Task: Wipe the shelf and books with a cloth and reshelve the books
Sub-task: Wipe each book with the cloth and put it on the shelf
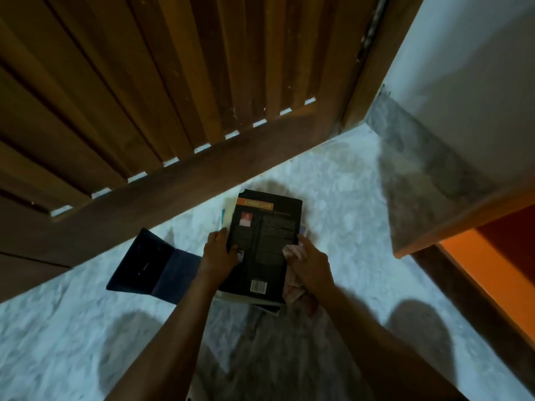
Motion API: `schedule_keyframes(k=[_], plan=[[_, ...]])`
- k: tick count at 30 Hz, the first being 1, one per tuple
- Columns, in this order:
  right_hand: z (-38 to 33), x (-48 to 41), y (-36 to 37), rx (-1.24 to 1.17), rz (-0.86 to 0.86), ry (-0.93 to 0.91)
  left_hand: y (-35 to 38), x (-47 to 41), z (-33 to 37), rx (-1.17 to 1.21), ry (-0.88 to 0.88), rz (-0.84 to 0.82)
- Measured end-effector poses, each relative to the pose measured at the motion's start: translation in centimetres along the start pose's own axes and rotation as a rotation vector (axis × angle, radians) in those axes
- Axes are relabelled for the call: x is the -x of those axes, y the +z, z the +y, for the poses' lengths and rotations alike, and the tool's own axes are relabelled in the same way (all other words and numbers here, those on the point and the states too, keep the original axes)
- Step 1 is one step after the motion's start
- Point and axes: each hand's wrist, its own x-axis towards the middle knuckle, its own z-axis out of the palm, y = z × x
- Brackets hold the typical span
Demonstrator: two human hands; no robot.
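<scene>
A black book [266, 241] with an orange title bar and a barcode lies back cover up on top of a small stack of books [227, 212] on the pale floor. My left hand [220, 251] grips the black book's left edge, thumb on the cover. My right hand [308, 263] is at the book's right edge and holds a light, reddish-stained cloth [292, 287] bunched under the palm. The lower books in the stack are mostly hidden.
A dark blue folder or cover [150, 263] lies open on the floor to the left of the stack. A slatted wooden door [173, 82] stands behind. A wall corner [434, 169] and an orange panel [492, 270] are on the right.
</scene>
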Motion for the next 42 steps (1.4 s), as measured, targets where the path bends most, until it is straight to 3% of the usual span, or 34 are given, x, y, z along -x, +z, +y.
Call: schedule_keyframes(k=[4, 11, 16, 23, 27, 32, 38, 42], plan=[[0.2, -0.1, 0.7, -0.046, 0.023, 0.048, 0.8, -0.6, -1.2, 0.129, 0.015, 0.010], [-1.1, 1.5, 2.6, -0.160, 0.081, -0.065, 0.2, 0.8, -1.1, 0.302, 0.027, 0.007], [-1.5, 1.9, 3.7, -0.109, 0.155, -0.119, -0.7, 1.3, -0.9, 0.329, -0.012, -0.008], [-3.9, 4.4, 1.7, -0.080, 0.155, -0.253, -2.9, 4.1, 1.8, 0.450, -0.030, 0.215], [-7.6, 5.7, -3.3, -0.071, 0.170, -0.354, -5.9, 6.8, 5.8, 0.643, 0.188, 0.257], [-12.3, 8.8, -11.1, -0.231, 0.182, -0.438, -10.9, 11.7, 12.7, 0.884, 0.468, 0.180], [-16.8, 13.2, -18.0, -0.297, 0.415, -0.515, -13.6, 18.0, 19.7, 0.997, 0.727, 0.176], [-17.1, 15.4, -20.5, -0.405, 0.460, -0.529, -13.6, 21.1, 22.7, 1.053, 0.839, 0.148]])
